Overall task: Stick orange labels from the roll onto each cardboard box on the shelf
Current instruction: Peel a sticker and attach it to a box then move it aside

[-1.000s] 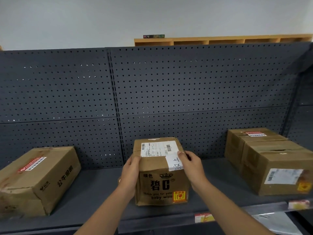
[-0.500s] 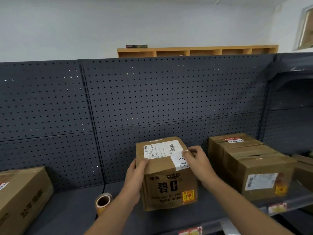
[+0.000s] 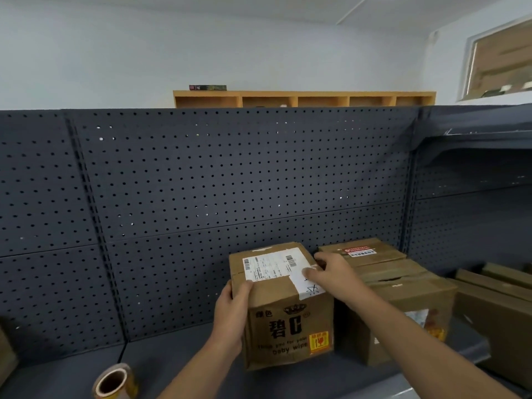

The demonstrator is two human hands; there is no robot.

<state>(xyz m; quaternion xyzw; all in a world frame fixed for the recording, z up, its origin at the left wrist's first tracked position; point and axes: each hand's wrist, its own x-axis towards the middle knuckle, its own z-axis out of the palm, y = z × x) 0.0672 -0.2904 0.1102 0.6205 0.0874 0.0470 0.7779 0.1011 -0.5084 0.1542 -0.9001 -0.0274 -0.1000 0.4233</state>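
A small cardboard box [image 3: 283, 321] with a white shipping label on top and an orange label [image 3: 318, 342] on its front lower right stands on the dark shelf [image 3: 178, 355]. My left hand [image 3: 231, 315] grips its left side, thumb over the top edge. My right hand [image 3: 334, 275] holds its top right edge, fingers over the top. The box touches a larger cardboard box [image 3: 400, 300] on its right, which also bears an orange label, partly hidden by my right arm. The label roll [image 3: 113, 383] lies on the shelf at lower left.
A dark pegboard panel [image 3: 230, 182] backs the shelf. More cardboard boxes [image 3: 495, 309] sit at the far right under another shelf board. A corner of a box [image 3: 5, 355] shows at the left edge. A wooden cubby unit [image 3: 302, 99] stands behind the pegboard.
The small box has slid right between my hands until it meets the larger box. The view has swung right, bringing the label roll into sight and the left box almost out of it.
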